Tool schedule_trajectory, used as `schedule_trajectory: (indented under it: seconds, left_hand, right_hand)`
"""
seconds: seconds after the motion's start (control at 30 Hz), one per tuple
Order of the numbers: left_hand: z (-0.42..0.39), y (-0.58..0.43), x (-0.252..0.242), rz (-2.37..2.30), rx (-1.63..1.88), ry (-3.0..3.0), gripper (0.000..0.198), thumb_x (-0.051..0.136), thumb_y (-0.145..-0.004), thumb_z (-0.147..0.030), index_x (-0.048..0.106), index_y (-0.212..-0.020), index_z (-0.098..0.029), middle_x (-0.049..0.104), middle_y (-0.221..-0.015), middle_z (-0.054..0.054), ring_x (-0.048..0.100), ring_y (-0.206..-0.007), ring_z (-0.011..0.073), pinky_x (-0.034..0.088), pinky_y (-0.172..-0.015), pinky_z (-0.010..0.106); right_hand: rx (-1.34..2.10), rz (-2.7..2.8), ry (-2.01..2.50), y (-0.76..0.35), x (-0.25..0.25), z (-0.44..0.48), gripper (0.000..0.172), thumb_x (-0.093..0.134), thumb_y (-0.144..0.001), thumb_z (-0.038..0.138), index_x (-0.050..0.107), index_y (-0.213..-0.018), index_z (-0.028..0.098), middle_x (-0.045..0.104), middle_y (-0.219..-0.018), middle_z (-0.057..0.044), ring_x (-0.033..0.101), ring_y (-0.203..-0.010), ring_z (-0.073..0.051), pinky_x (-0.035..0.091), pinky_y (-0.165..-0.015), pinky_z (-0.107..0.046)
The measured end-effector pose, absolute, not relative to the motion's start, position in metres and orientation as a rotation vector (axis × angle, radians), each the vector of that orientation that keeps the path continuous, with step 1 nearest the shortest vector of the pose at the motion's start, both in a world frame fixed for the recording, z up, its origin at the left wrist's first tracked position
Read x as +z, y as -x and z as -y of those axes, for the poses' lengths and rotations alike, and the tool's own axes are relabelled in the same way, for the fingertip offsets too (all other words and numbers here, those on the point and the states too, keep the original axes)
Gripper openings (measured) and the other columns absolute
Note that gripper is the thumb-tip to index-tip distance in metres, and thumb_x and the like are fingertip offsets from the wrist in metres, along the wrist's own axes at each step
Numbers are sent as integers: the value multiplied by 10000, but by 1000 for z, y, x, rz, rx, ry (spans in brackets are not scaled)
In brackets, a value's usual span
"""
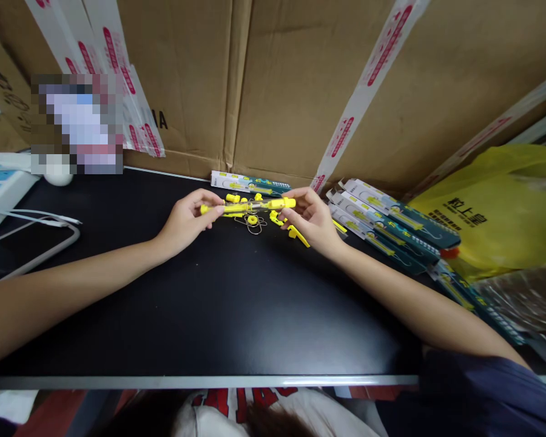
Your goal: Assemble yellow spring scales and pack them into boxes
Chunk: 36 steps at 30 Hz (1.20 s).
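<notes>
Between my two hands, level above the black table [236, 315], is a slim yellow tool [261, 205] with a clear middle section. My left hand [195, 212] pinches its left end between thumb and fingers. The fingers of my right hand [310, 217] close around its right end, near the wider yellow cap. Just behind and below the tool lie loose small yellow parts [233, 198], a yellow ring [252, 220] and bent metal wire pieces [255, 229]. Some yellow clip-like pieces [299, 235] sit beside my right hand, partly hidden by it.
One printed box [250, 182] lies along the cardboard wall [282, 91]. Several similar boxes [386, 218] are stacked at the right, beside a yellow plastic bag [491, 212]. White cables [31, 218] and a power strip [2, 188] lie at the left.
</notes>
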<state>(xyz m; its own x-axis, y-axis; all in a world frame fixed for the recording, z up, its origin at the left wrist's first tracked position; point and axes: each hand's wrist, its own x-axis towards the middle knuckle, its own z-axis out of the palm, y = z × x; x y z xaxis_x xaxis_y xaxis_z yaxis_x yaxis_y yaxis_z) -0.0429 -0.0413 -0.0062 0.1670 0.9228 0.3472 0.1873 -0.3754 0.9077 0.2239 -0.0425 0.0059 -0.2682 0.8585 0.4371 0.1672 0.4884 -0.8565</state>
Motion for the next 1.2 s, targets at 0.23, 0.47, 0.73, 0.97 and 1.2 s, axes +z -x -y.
schedule_trajectory:
  seconds: [0.23, 0.47, 0.73, 0.97, 1.2]
  left_hand:
    - [61, 39, 0, -1091, 950, -2104, 342, 657, -806, -369, 683, -1105, -204, 633, -859, 11, 510, -621, 78, 418, -594, 206]
    - [77, 31, 5, -1008, 778, -2095, 375, 625, -825, -345, 662, -1178, -222, 651, -882, 11, 458, -506, 52, 352, -465, 179]
    - [82, 26, 10, -1022, 951, -1647, 455, 618, -835, -333, 569, -1267, -198, 570, -817, -4, 516, -460, 55, 407, -381, 178]
    - [69, 25, 7, -1011, 1047, -1253, 326, 596, -855, -287, 562, -1159, -177, 549, -725, -24, 488, -404, 47, 343, -309, 155]
    - [68, 25, 3, -985, 1042, -1202, 297, 603, -861, -293, 565, -1137, -191, 546, -718, -28, 491, -410, 43, 341, -316, 151]
  right_hand:
    - [1056, 1708, 851, -222, 8, 45, 379, 714, -798, 415, 521, -1049, 207, 609, -868, -2, 620, -655, -98, 565, -542, -232]
    - [1206, 1836, 829, -206, 4, 67, 370, 714, -803, 399, 530, -1045, 189, 656, -873, -15, 619, -640, -90, 545, -562, -225]
    - [406, 2284, 949, -213, 0, 65, 375, 568, -904, 270, 498, -1263, 188, 648, -929, -56, 603, -801, -173, 502, -685, -312]
    - [-482, 2784, 909, -217, 3, 45, 257, 453, -974, 290, 656, -1068, 163, 628, -967, -119, 539, -900, -238, 421, -764, -349]
    - [-831, 2907, 831, -201, 15, 40, 277, 395, -986, 189, 648, -882, 145, 642, -869, -111, 522, -852, -228, 320, -688, -350]
